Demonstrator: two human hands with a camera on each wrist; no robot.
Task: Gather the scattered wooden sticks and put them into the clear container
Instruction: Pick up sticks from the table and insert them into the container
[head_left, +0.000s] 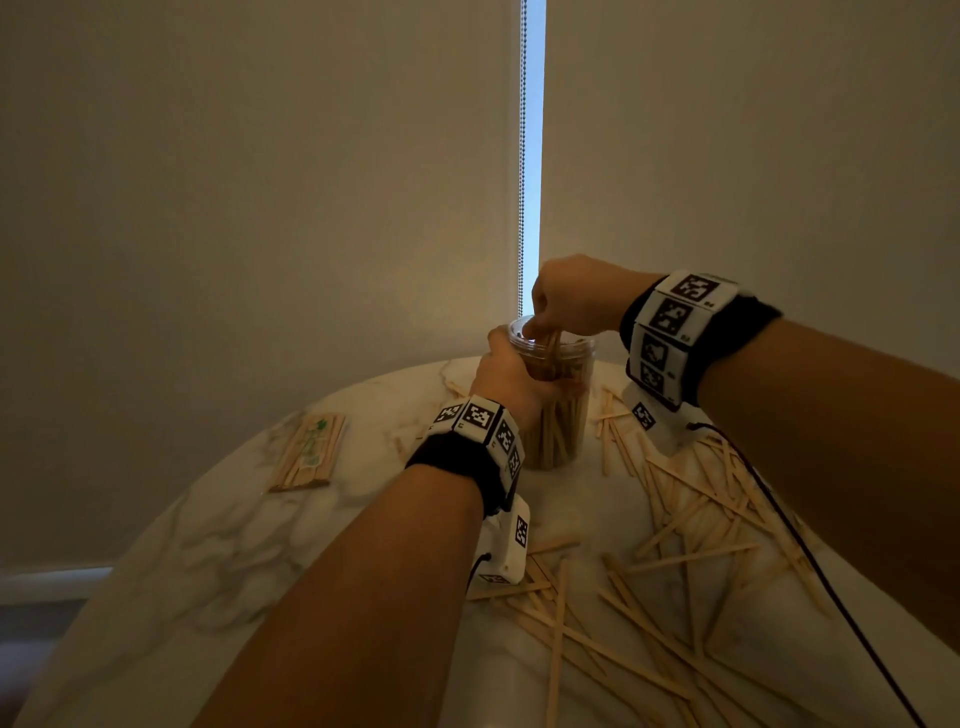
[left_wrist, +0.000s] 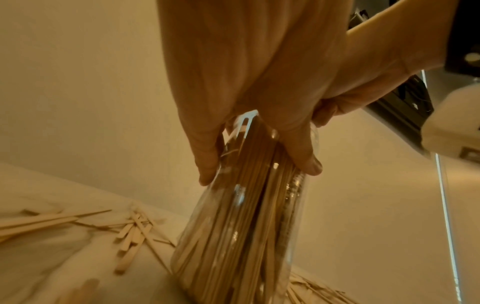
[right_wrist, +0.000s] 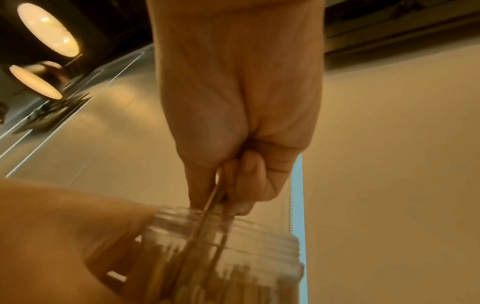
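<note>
A clear plastic jar (head_left: 561, 421) packed with upright wooden sticks stands at the far middle of the marble table (head_left: 218, 545). My left hand (head_left: 511, 376) grips the jar's side, fingers and thumb curled round its wall (left_wrist: 241, 205). Over the jar's mouth (right_wrist: 233, 232) my right hand (head_left: 569, 306) pinches a few thin sticks (right_wrist: 214, 197) between thumb and fingers, their lower ends inside the jar. Many loose sticks (head_left: 691, 509) lie scattered over the right and near parts of the table, and more (left_wrist: 130, 232) lie beside the jar's base.
A bundled pack of sticks (head_left: 309, 452) lies at the table's left. A black cable (head_left: 810, 561) runs from the right wrist across the scattered sticks. A closed blind with a bead chain (head_left: 523, 156) hangs just behind the table's far edge.
</note>
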